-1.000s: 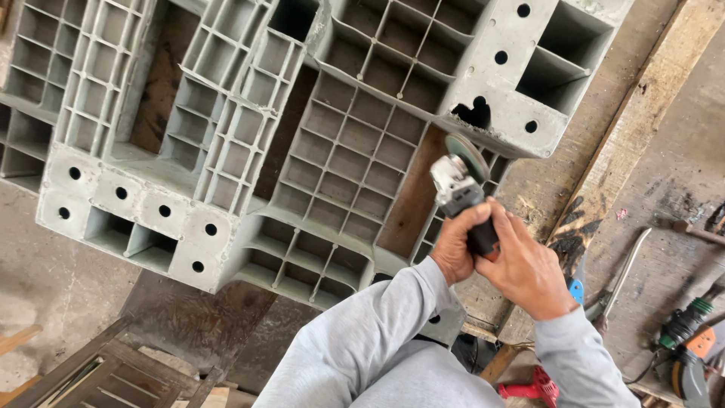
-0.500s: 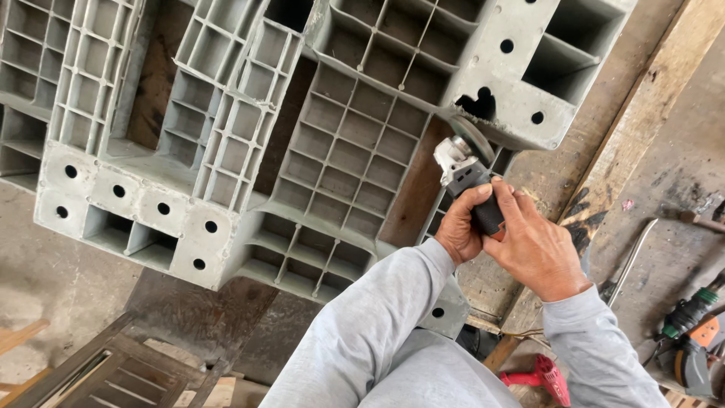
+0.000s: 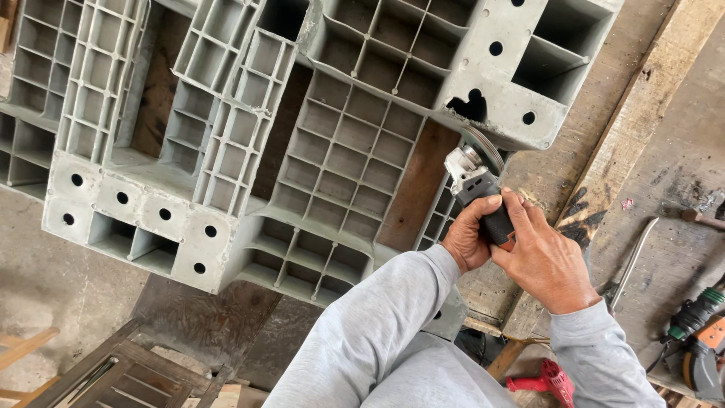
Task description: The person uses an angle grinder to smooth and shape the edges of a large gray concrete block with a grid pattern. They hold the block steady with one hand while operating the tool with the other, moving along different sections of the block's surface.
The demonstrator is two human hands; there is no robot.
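Note:
Both hands grip one angle grinder [image 3: 473, 179] with a grey metal head and a black body. My left hand [image 3: 468, 236] wraps the body from the left, and my right hand [image 3: 542, 258] covers it from the right and below. The grinder's thin disc [image 3: 485, 147] sits against the lower edge of a large grey plastic pallet [image 3: 226, 151], just under a jagged broken hole [image 3: 470, 107] in the pallet's corner block. The pallet lies upside down, showing ribbed grid cells and round holes. Grey sleeves cover both arms.
A long wooden plank [image 3: 619, 143] runs diagonally to the right of the pallet. A metal bar [image 3: 630, 264] lies on the concrete, with an orange and green power tool [image 3: 698, 332] at the far right and a red tool [image 3: 547, 381] at the bottom. A wooden frame [image 3: 113, 374] sits lower left.
The view has shifted slightly. Both hands with the grinder have edged up toward the pallet's corner block, bringing the disc closer under the broken hole. The grip is unchanged.

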